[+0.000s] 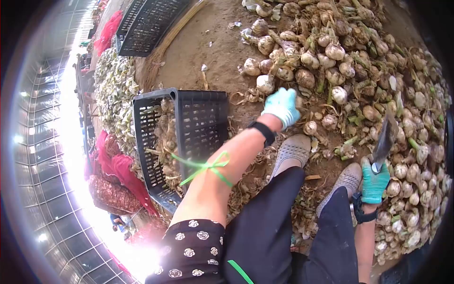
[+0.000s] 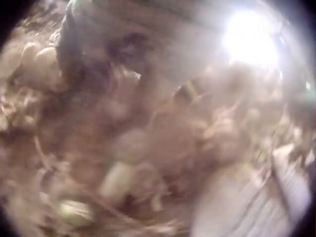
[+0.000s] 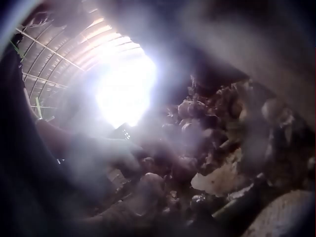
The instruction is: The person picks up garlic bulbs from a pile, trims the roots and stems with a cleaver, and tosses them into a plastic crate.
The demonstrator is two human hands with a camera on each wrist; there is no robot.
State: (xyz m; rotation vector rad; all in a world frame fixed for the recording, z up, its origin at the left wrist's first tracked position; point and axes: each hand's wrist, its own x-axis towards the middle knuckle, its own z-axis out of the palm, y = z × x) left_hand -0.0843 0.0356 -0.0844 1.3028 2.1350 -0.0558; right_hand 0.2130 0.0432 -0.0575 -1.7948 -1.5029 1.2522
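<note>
In the head view my left hand (image 1: 282,108), in a pale teal glove, reaches to the near edge of a heap of garlic bulbs (image 1: 335,51) with stalks and roots on. Its fingers curl downward beside a bulb; I cannot tell whether they hold one. A whitish garlic bulb (image 1: 265,84) lies just left of that hand. My right hand (image 1: 375,182), in a green glove, grips a knife by its handle next to my shoe. The broad, dark blade (image 1: 387,135) points up over the heap. Both wrist views are blurred or hazy, with bulbs in the background.
A black crate (image 1: 201,120) with trimmings inside lies tipped at left, another crate (image 1: 146,28) behind it. Red net sacks (image 1: 118,165) and a pale garlic heap (image 1: 113,90) are farther left. My shoes (image 1: 292,154) stand among dry husks between the hands.
</note>
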